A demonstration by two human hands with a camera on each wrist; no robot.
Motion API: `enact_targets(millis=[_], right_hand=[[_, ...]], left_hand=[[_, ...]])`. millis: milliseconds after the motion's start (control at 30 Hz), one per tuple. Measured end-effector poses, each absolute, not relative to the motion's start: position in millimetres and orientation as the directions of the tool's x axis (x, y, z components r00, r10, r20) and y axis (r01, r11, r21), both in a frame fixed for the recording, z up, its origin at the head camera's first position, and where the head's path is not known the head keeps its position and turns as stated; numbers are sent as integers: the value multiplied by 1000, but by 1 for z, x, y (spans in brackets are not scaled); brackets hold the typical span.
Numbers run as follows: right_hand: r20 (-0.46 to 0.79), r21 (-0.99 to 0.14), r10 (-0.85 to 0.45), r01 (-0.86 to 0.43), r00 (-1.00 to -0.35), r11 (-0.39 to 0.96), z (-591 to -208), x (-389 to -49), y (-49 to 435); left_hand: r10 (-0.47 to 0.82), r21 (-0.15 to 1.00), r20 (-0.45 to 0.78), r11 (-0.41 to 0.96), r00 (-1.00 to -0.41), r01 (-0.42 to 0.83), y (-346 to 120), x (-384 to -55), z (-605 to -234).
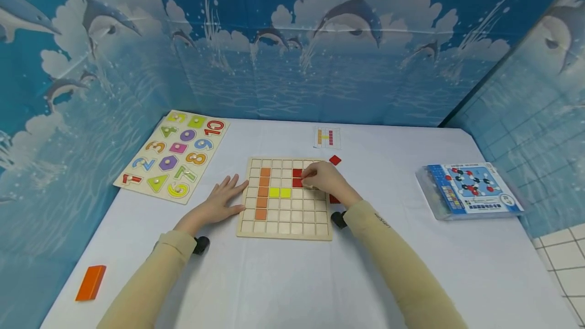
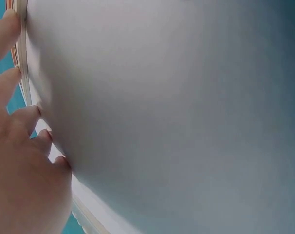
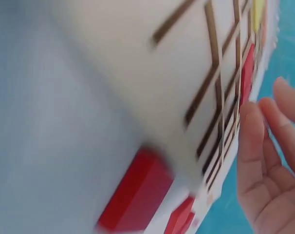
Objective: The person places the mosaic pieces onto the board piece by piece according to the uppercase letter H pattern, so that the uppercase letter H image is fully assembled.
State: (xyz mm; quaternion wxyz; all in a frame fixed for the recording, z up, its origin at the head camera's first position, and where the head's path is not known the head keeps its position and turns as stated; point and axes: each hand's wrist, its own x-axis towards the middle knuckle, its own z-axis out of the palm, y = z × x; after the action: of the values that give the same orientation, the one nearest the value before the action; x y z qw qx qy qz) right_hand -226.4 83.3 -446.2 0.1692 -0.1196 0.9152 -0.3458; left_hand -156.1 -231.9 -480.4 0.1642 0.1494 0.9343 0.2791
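A wooden grid board (image 1: 284, 231) lies on the white table in the head view. Set into its cells are a column of orange tiles (image 1: 262, 192), two yellow tiles (image 1: 280, 192) and a pair of red tiles (image 1: 297, 173). My right hand (image 1: 325, 176) reaches over the board's right side, thumb and bent fingers pinching at the lower red tile; in the right wrist view the fingertips meet the end of the red piece (image 3: 246, 78). Fingers spread, my left hand (image 1: 218, 204) lies flat on the table, index finger and thumb against the board's left edge.
More red tiles (image 1: 335, 160) lie along the board's right side. Behind it sits a small pattern card (image 1: 332, 138). A number-and-shape puzzle board (image 1: 175, 162) is at back left, an orange block (image 1: 90, 283) at front left, and a boxed molecule set (image 1: 475, 189) at right.
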Motion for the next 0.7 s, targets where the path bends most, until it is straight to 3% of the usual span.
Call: enact_targets(millis=[700], right_hand=[[-199,-745,-289,-47,-936,666,-453,-201,172]], left_hand=[[371,573,-217,797,-903,190,-234,-158,-485]])
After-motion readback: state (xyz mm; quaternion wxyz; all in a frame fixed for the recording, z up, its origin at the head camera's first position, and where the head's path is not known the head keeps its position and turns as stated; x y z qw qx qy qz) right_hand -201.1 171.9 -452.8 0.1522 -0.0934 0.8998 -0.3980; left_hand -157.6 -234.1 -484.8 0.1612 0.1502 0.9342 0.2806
